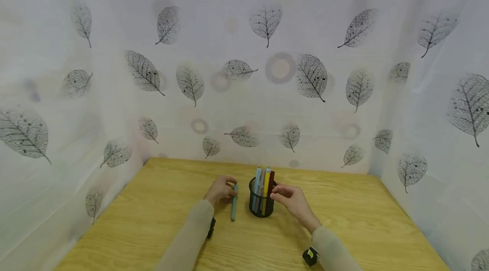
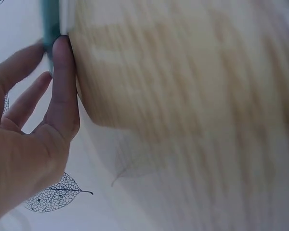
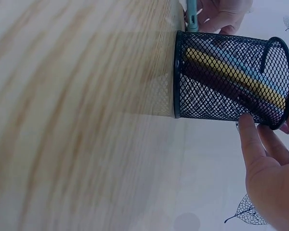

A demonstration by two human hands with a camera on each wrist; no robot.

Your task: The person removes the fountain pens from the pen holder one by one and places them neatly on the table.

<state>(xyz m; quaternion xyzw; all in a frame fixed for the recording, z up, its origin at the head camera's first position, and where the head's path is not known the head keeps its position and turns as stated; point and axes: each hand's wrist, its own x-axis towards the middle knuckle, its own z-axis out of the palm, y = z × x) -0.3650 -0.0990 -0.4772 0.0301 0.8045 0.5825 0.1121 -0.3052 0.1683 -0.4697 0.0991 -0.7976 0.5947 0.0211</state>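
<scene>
The left hand (image 1: 220,190) pinches the slim teal plastic pen (image 1: 234,202), long axis toward the wooden table's (image 1: 153,220) near edge, just left of the black wire-mesh pen cup (image 1: 261,208), whose rim the right hand's (image 1: 292,199) relaxed fingertips touch.

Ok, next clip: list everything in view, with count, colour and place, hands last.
Table: one, light wood, fills the lower part of the head view.
Mesh pen holder: one, black, upright near the table's middle.
Pens in the holder: about four, pale blue, grey, yellow and dark red, standing upright.
Teal pen: one, lying on the table left of the holder.
Curtain: white with grey leaf print, around the table on three sides.
Left hand: touches the top end of the teal pen.
Right hand: fingers at the holder's rim on its right side.
</scene>
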